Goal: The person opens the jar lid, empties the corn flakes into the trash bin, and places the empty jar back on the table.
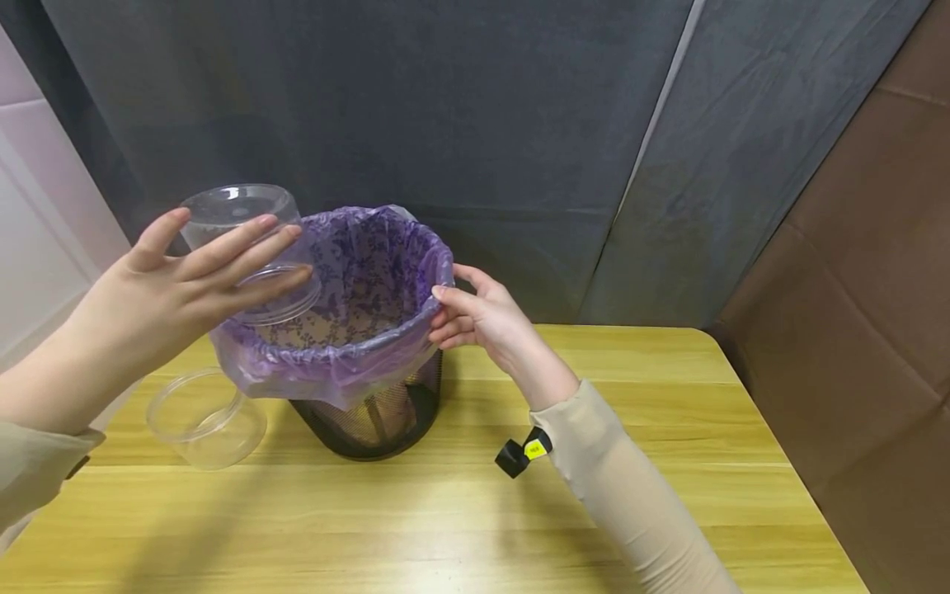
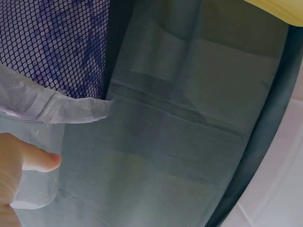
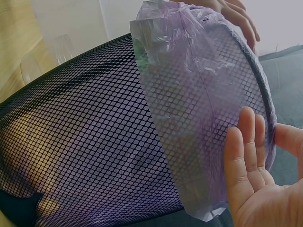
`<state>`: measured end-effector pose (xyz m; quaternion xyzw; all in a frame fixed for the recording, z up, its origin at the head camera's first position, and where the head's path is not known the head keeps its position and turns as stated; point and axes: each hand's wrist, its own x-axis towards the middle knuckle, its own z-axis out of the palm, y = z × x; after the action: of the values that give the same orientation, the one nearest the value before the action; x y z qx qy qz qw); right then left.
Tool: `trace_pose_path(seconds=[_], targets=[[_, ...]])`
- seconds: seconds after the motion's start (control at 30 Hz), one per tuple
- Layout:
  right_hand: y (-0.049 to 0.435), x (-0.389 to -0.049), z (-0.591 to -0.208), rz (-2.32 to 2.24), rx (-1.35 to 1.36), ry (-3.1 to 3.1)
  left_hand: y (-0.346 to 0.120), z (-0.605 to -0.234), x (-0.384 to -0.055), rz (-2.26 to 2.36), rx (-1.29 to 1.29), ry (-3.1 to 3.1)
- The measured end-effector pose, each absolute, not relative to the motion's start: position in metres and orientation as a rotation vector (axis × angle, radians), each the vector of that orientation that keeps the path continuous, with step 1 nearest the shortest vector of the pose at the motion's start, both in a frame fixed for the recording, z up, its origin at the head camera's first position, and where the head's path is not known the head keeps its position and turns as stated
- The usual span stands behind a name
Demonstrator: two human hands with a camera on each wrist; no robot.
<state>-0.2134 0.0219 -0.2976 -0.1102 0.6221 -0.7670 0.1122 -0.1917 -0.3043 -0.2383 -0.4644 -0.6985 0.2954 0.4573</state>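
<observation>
A black mesh wastebasket, lined with a purple plastic bag folded over its rim, stands on the table. My left hand holds a clear plastic jar at the left side of the basket's mouth. The jar is tilted bottom up, its rim overlapping the bag opening in the head view. In the left wrist view the thumb lies against the jar's side. On the opposite side, my right hand pinches the lined rim between thumb and fingers. Its fingers rest against the bag's outside.
A second clear plastic jar sits on the wooden table, left of the basket. Behind the table hangs a dark grey curtain. Brown padded panelling stands at the right, a pale wall at the left.
</observation>
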Motion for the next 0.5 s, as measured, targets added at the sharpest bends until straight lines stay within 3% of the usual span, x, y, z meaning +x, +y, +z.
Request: trace_pose_path(seconds=[0.5], targets=[[0.022,-0.214,-0.299,-2.247,-0.313,1.839,-0.293,-0.234,-0.195,0.765,-1.161,-1.695]])
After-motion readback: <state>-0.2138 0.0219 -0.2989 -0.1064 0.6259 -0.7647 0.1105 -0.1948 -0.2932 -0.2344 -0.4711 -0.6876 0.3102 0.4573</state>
